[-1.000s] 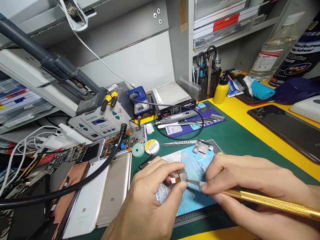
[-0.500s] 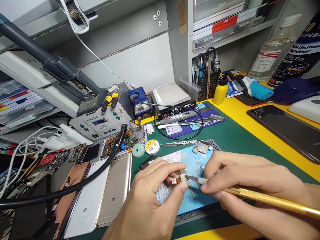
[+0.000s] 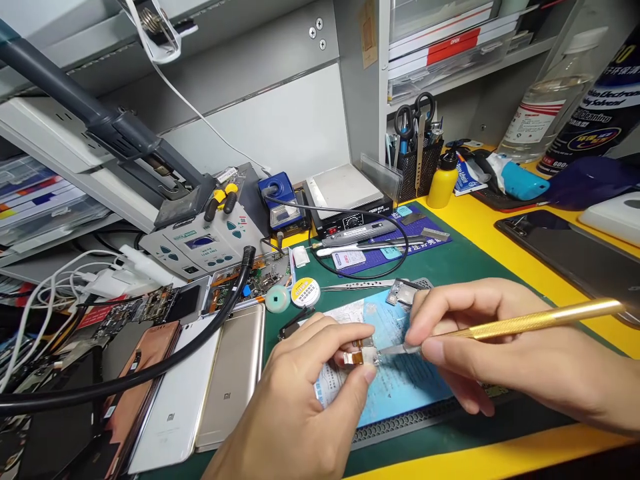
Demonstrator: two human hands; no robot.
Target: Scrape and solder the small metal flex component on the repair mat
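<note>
My left hand [image 3: 305,393] pinches a small metal phone part [image 3: 364,352] with a copper-coloured tab between thumb and fingers, just above a blue sheet [image 3: 400,373] on a grey mat. My right hand [image 3: 505,347] grips a gold-handled precision knife [image 3: 530,321] like a pen. Its thin blade tip touches the right side of the small part. The handle points up and to the right.
Several phones [image 3: 225,393] lie at the left under a black hose [image 3: 150,373]. A solder tin [image 3: 305,292], tweezers [image 3: 355,287] and a metal shield piece [image 3: 403,292] sit behind the hands. A rework station [image 3: 205,240], hot plate [image 3: 345,193], tool cup [image 3: 417,160], bottles and a dark phone [image 3: 575,257] stand around.
My right hand has turned and risen, so the gold handle swung from low at the right edge up to a higher angle. The blade stays at the part; my left hand barely moved.
</note>
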